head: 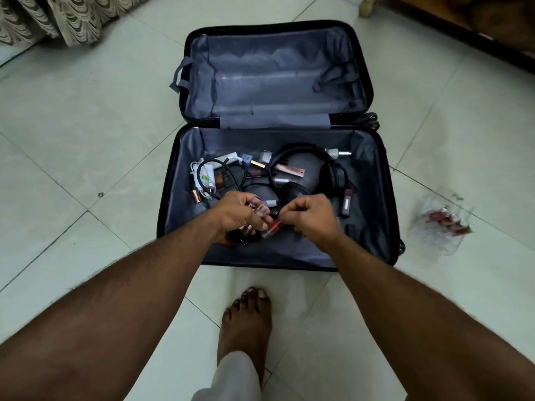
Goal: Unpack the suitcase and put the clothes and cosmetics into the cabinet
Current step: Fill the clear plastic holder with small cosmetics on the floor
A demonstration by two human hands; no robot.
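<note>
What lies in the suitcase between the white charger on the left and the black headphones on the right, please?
In the head view, black cables and several lipstick-like tubes lie between the white charger and the headphones.

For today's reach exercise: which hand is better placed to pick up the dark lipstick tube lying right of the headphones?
Probably the right hand: it is nearer the lipstick tube beside the headphones, and the left hand already grips several small cosmetics.
</note>
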